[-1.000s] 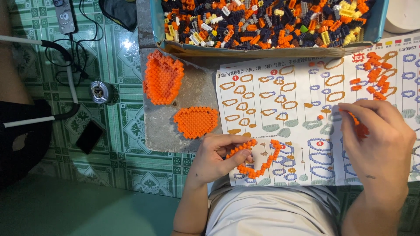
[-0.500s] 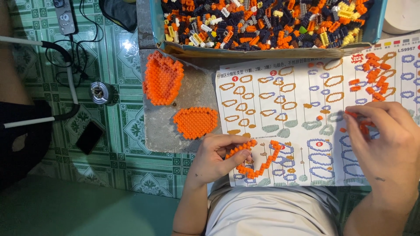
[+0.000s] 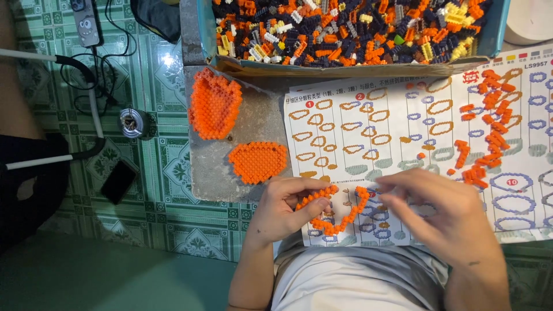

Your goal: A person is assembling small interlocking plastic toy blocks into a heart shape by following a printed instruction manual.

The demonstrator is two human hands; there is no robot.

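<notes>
My left hand (image 3: 285,210) grips a curved ring of orange small bricks (image 3: 340,210) at its left end, low over a printed instruction sheet (image 3: 403,132). My right hand (image 3: 443,216) hovers just right of the ring, fingers curled toward it; whether it holds a brick is hidden. Loose orange bricks (image 3: 487,138) lie scattered on the sheet's right side. Two finished flat orange pieces rest on the grey slab (image 3: 253,124): a larger one (image 3: 214,103) and a smaller one (image 3: 257,161).
A blue-walled tray (image 3: 204,29) full of mixed orange, dark, white and yellow bricks stands at the back. On the green tiled floor at left lie a dark phone (image 3: 118,181), a small round tin (image 3: 132,122), cables and a remote (image 3: 86,23).
My right hand has moved left from the loose bricks on the sheet's right side to the orange ring. My left hand keeps holding the ring in place.
</notes>
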